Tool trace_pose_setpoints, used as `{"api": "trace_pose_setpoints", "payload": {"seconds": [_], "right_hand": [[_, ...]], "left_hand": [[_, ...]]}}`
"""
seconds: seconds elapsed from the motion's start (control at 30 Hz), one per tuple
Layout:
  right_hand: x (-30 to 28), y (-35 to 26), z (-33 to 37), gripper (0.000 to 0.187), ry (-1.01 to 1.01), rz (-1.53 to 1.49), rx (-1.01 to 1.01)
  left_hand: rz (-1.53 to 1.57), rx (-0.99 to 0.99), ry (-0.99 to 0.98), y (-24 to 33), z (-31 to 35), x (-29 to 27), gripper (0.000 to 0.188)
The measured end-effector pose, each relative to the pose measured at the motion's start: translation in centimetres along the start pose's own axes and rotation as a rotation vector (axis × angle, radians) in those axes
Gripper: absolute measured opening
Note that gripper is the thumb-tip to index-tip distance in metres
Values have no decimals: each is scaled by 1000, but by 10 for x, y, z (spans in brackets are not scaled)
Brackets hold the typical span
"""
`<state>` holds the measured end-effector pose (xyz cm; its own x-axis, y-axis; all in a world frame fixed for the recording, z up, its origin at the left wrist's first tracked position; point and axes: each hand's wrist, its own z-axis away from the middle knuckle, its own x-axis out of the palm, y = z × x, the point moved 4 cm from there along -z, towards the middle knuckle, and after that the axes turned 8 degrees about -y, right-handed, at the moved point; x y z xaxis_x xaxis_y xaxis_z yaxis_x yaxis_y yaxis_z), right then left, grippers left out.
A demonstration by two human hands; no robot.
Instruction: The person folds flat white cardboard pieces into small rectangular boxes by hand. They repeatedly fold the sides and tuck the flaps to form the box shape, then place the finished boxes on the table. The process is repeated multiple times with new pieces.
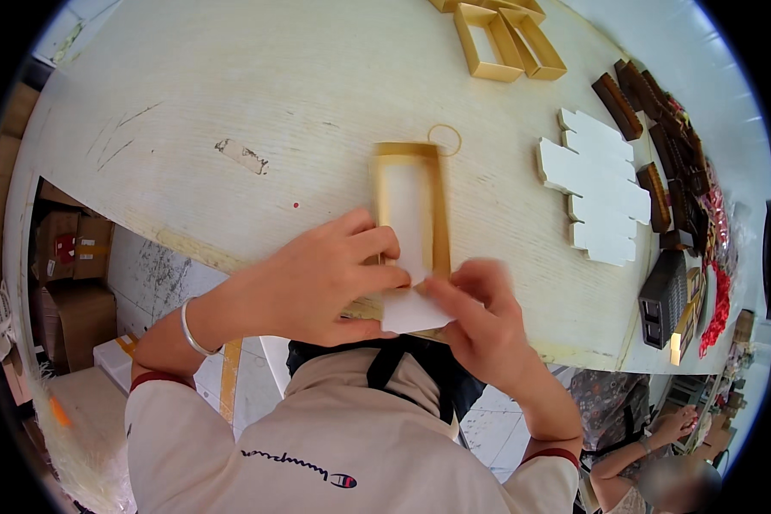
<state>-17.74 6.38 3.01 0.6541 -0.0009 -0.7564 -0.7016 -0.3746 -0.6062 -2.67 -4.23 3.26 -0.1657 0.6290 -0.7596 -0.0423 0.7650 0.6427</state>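
A shallow cardboard box point(441, 201), gold on its walls and white inside, lies lengthwise on the table in front of me. Its far end and long sides stand up, while a white flap point(415, 313) sticks out at the end near me. My left hand point(338, 270) is closed around the left wall and near corner, fingertips inside the box. At the right near corner my right hand point(484, 317) pinches the flap by the wall, its fingers slightly blurred. Just beyond the far right corner lies a thin yellow rubber band point(445, 140).
White die-cut cardboard blanks point(595, 184) lie stacked to the right. Folded gold boxes point(490, 64) stand at the far side. Dark brown boxes point(617, 104), a dark plastic basket point(662, 295) and red material point(718, 295) line the right edge. Another person's arm point(621, 463) shows at lower right.
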Motion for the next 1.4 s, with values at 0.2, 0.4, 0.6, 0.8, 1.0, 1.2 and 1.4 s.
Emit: {"api": "trace_pose_setpoints", "payload": {"seconds": [0.2, 0.4, 0.6, 0.8, 1.0, 1.2, 1.4], "right_hand": [[3, 3, -4, 42, 65, -98, 21], [3, 9, -15, 29, 44, -395, 253], [11, 8, -6, 35, 121, -240, 182], [11, 0, -1, 40, 111, 196, 27], [11, -2, -7, 29, 54, 285, -74], [12, -2, -14, 21, -33, 217, 33], [5, 4, -19, 16, -175, 99, 90]], "left_hand": [[-43, 45, 121, -6, 0, 15, 25], [111, -58, 190, -5, -1, 9, 16], [410, -229, 301, -7, -4, 8, 13], [47, -7, 316, -6, -4, 10, 15], [-316, 105, 329, 3, 4, 20, 20], [-283, 30, 208, 5, -3, 22, 16], [-215, -43, 74, 4, -8, 21, 9]]}}
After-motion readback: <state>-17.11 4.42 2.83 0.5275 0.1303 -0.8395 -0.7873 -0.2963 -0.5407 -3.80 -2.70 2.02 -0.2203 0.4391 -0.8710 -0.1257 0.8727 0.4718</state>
